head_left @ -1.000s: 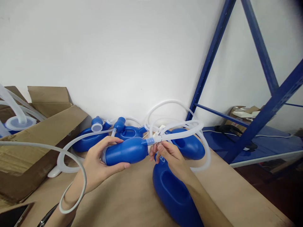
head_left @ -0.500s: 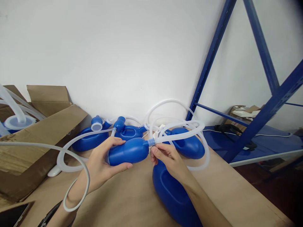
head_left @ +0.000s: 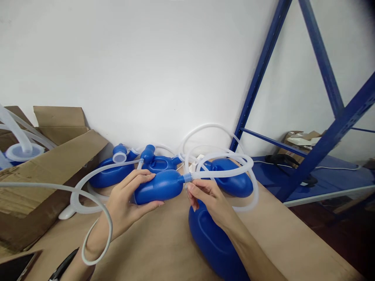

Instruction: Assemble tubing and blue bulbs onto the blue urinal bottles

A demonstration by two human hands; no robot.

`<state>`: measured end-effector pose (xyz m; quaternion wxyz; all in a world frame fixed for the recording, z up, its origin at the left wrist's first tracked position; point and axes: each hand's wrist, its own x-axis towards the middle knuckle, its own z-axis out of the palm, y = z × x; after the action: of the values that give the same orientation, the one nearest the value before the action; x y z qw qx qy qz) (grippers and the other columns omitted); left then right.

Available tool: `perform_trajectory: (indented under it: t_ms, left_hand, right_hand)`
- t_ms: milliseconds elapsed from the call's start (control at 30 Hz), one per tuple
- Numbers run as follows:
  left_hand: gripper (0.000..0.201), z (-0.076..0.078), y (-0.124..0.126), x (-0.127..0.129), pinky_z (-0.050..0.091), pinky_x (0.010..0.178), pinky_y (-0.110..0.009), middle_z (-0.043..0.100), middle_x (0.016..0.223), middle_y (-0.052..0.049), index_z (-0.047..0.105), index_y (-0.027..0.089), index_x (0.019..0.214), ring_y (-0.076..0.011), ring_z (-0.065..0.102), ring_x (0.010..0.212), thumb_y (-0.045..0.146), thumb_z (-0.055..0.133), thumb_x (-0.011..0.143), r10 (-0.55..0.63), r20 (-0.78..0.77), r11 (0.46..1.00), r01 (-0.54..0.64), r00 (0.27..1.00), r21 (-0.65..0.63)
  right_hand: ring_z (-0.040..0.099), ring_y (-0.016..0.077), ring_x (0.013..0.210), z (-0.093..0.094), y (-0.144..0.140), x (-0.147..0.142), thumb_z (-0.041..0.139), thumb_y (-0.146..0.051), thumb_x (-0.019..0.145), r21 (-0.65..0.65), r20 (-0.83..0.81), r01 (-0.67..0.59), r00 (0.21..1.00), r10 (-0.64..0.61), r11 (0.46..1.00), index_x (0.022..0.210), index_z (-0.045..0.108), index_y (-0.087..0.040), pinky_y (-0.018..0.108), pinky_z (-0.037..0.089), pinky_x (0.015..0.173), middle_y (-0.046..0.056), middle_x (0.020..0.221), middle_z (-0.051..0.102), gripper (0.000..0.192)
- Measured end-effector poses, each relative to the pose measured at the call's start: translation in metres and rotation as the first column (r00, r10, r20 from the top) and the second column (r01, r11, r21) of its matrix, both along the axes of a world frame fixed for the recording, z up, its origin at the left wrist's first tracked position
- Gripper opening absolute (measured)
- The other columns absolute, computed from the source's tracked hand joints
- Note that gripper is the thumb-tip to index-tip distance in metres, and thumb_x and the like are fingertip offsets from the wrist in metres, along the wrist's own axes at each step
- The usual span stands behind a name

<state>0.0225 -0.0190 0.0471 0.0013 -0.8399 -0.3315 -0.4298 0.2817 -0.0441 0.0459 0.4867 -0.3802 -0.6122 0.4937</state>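
Note:
My left hand [head_left: 129, 199] wraps its fingers and thumb around a smooth blue plastic cup-like part [head_left: 159, 187], which lies sideways above the table. Its narrow neck points right and fits into a translucent hose [head_left: 222, 171], with a clear collar [head_left: 188, 177] at the joint. Just below that collar, my right hand [head_left: 206, 195] pinches thumb and fingertips together; the small piece between them is too small to name. Under the right hand rests a large dark-blue plastic bottle [head_left: 213, 238] with a recessed side. A thin pale cord [head_left: 109, 222] loops over my left wrist.
Other blue bottles [head_left: 234, 179] with coiled hoses lie along the white wall. An open cardboard box [head_left: 52, 171] holding hoses stands at left, near a phone [head_left: 17, 269] at the front corner. At right rises a blue metal rack [head_left: 263, 70] with a low shelf [head_left: 258, 175].
My right fingertips have shifted slightly down, away from the collar. The cord at my left wrist has swung a little to the right. The left hand keeps its hold.

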Motion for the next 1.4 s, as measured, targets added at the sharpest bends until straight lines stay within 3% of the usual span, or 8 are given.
perform_trajectory:
  t_ms: [233,467,700,867,1000,1100,1233,1400]
  left_hand:
    - [0.054,0.001,-0.001,0.0,0.063,0.091,-0.048,0.074,0.117,-0.011,0.066,0.024,0.116,-0.0333,0.073,0.108,0.052,0.088,0.076,0.034,0.069,0.978,-0.019,0.997,-0.208]
    - [0.053,0.0,-0.001,0.002,0.063,0.09,-0.047,0.074,0.116,-0.01,0.065,0.024,0.117,-0.0317,0.073,0.106,0.049,0.088,0.076,0.035,0.088,0.987,-0.021,0.996,-0.156]
    - [0.052,0.003,-0.001,0.002,0.062,0.089,-0.045,0.072,0.115,-0.007,0.064,0.027,0.119,-0.0298,0.072,0.104,0.05,0.086,0.078,0.051,0.055,0.988,-0.043,0.997,-0.149]
    - [0.058,0.004,0.0,-0.001,0.061,0.093,-0.048,0.072,0.12,-0.008,0.065,0.027,0.118,-0.0328,0.07,0.111,0.059,0.086,0.074,0.154,0.213,0.967,-0.104,0.965,-0.231]
    - [0.06,0.005,0.002,-0.002,0.063,0.088,-0.045,0.072,0.12,-0.007,0.067,0.027,0.117,-0.0335,0.07,0.111,0.064,0.084,0.072,0.204,0.218,0.94,-0.129,0.954,-0.316]
    - [0.058,0.005,0.003,0.003,0.061,0.091,-0.045,0.074,0.119,-0.006,0.068,0.027,0.117,-0.0324,0.071,0.109,0.061,0.083,0.073,0.172,0.084,0.93,-0.134,0.981,-0.343]
    - [0.058,-0.002,0.001,0.018,0.059,0.091,-0.045,0.075,0.118,-0.007,0.068,0.026,0.119,-0.0322,0.071,0.107,0.058,0.082,0.073,0.104,-0.047,0.885,-0.114,0.994,-0.452]
    - [0.055,-0.02,-0.009,0.046,0.057,0.089,-0.046,0.075,0.113,-0.008,0.068,0.024,0.119,-0.032,0.07,0.104,0.06,0.076,0.078,0.026,-0.088,0.805,-0.073,0.996,-0.589]
  right_hand:
    - [0.048,0.0139,0.064,-0.007,0.001,-0.003,0.056,-0.057,0.099,0.205,0.137,0.121,0.979,-0.151,0.971,0.067,0.055,-0.02,0.028,0.039,0.062,-0.001,0.065,0.051,0.049]
    - [0.046,0.0129,0.06,-0.009,0.006,0.0,0.059,-0.066,0.094,0.111,0.066,0.015,0.998,-0.023,0.994,0.068,0.054,-0.02,0.027,0.038,0.058,-0.002,0.063,0.048,0.053]
    - [0.058,0.015,0.072,0.004,0.003,0.012,0.055,-0.06,0.099,0.082,0.218,-0.053,0.975,0.034,0.995,0.082,0.064,-0.019,0.028,0.049,0.069,0.001,0.077,0.06,0.045]
    - [0.068,0.0194,0.091,0.025,-0.012,0.046,0.054,-0.045,0.103,0.148,0.574,-0.11,0.819,0.005,0.983,0.11,0.071,-0.025,0.031,0.052,0.082,0.003,0.099,0.073,0.027]
    - [0.069,0.0275,0.111,0.028,-0.024,0.079,0.061,-0.049,0.098,0.034,0.819,-0.087,0.574,0.022,0.996,0.139,0.064,-0.032,0.039,0.052,0.097,0.005,0.12,0.074,0.045]
    - [0.068,0.0329,0.118,0.012,-0.032,0.092,0.062,-0.053,0.095,-0.09,0.897,0.013,0.435,0.076,0.996,0.152,0.053,-0.035,0.044,0.052,0.102,0.006,0.132,0.071,0.06]
    - [0.063,0.0413,0.125,-0.029,-0.045,0.096,0.056,-0.059,0.095,-0.042,0.943,0.17,0.333,-0.017,0.985,0.151,0.055,-0.028,0.058,0.05,0.103,0.013,0.143,0.064,0.064]
    - [0.062,0.037,0.125,-0.08,-0.061,0.087,0.053,-0.059,0.097,0.179,0.829,0.314,0.463,-0.315,0.932,0.134,0.066,-0.026,0.055,0.049,0.107,0.012,0.133,0.069,0.051]
